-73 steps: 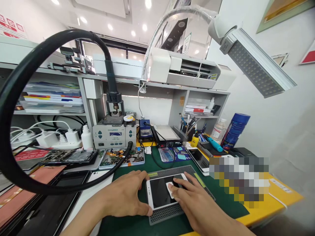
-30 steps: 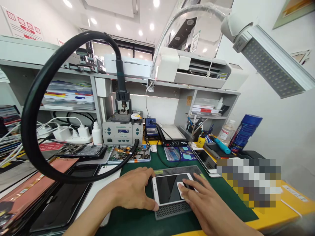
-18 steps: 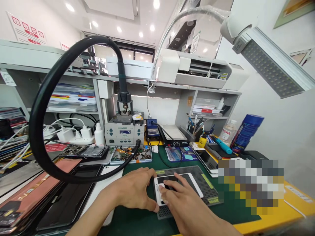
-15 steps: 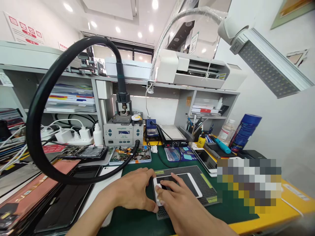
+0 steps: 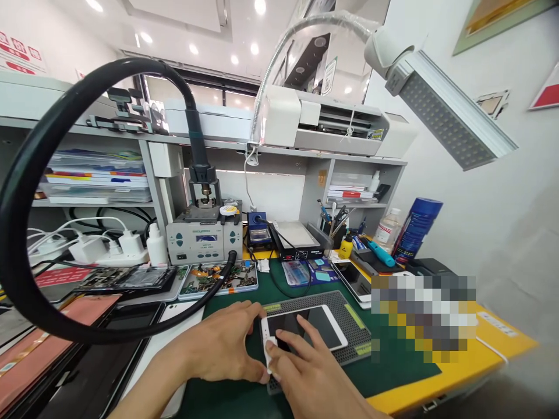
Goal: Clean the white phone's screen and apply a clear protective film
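On the bench (image 5: 502, 346), near its front edge, 1 white phone (image 5: 321, 323) lies on a grey mat (image 5: 338, 299). The left hand (image 5: 227, 343) grips the phone's left end between thumb and fingers, probably to steady it; the right hand (image 5: 308, 366) pinches a white pad (image 5: 269, 361) against that end.

White wall (image 5: 502, 221) right, lit downlights (image 5: 193, 49) in pale ceiling (image 5: 179, 41), grey shelving (image 5: 314, 195) behind yellow bench (image 5: 410, 401)

Phone repair workshop, tray of circuit boards (image 5: 218, 277), rework station (image 5: 204, 240), stacked phone parts (image 5: 126, 279)
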`<state>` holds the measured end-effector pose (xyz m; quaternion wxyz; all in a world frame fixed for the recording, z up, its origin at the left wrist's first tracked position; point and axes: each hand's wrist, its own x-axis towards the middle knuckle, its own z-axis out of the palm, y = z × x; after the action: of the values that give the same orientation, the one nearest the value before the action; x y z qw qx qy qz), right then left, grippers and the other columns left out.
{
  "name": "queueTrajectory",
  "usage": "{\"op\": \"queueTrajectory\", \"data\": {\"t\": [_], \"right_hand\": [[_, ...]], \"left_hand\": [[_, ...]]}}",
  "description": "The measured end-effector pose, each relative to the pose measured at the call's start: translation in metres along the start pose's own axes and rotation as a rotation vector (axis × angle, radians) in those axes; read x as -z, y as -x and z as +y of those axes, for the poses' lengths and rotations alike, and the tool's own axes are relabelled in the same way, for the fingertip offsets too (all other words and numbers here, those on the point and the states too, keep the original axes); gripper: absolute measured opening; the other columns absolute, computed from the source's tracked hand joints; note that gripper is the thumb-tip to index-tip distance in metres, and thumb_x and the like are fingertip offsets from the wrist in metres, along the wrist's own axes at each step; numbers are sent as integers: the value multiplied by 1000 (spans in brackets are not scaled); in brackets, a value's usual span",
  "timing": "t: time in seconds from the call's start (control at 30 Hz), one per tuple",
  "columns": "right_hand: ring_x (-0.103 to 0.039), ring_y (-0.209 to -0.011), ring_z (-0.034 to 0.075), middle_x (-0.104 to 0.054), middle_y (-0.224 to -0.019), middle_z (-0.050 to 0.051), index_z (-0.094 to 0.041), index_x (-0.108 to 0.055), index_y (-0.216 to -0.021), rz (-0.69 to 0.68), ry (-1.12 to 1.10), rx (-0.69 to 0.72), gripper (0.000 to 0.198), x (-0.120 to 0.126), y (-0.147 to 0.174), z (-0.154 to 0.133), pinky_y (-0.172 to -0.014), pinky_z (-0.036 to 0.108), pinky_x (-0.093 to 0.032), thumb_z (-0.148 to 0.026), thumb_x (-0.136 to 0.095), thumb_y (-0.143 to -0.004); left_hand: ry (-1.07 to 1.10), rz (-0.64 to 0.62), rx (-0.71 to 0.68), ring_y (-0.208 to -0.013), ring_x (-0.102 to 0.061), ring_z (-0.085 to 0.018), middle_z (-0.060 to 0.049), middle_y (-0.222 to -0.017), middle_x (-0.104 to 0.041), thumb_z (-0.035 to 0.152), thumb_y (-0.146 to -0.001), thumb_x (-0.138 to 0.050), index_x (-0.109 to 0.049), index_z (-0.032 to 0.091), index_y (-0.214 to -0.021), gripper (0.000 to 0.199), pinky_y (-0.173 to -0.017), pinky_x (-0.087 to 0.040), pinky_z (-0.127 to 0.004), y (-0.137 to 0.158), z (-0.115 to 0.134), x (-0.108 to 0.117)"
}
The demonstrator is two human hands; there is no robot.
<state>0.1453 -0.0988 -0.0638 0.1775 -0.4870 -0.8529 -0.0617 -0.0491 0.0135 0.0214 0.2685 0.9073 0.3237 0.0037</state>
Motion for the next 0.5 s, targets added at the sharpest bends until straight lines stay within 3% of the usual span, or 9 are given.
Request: {"op": "queueTrajectory", "data": {"t": [0.1, 0.3, 0.5], "right_hand": [[-55, -128, 27, -72, -123, 6, -21, -58, -120, 18, 24, -18, 27, 5, 7, 1, -120, 61, -19, -16, -46, -97], [-55, -130, 31, -70, -129, 6, -20, -59, -119, -68, 12, -52, 32, 36, 22, 11, -118, 61, -26, -13, -51, -89], [-59, -127, 31, -71, -127, 8, -21, -57, -127, -20, 110, -116, 40, 51, 45, 28, -115, 61, -34, -6, -45, -92]], "left_hand": [[2, -9, 11, -91, -59, -24, -2, -101, -60, 57, -62, -76, -58, 24, -119, 68, -72, -44, -30, -1, -1, 0], [9, -11, 15, -96, -58, -27, -3, -101, -60, 58, -62, -77, -59, 24, -115, 66, -75, -44, -32, -1, -1, 0], [29, -24, 32, -94, -59, -26, -3, -103, -60, 63, -61, -76, -58, 25, -119, 72, -74, -44, -31, 0, -3, 0]]}}
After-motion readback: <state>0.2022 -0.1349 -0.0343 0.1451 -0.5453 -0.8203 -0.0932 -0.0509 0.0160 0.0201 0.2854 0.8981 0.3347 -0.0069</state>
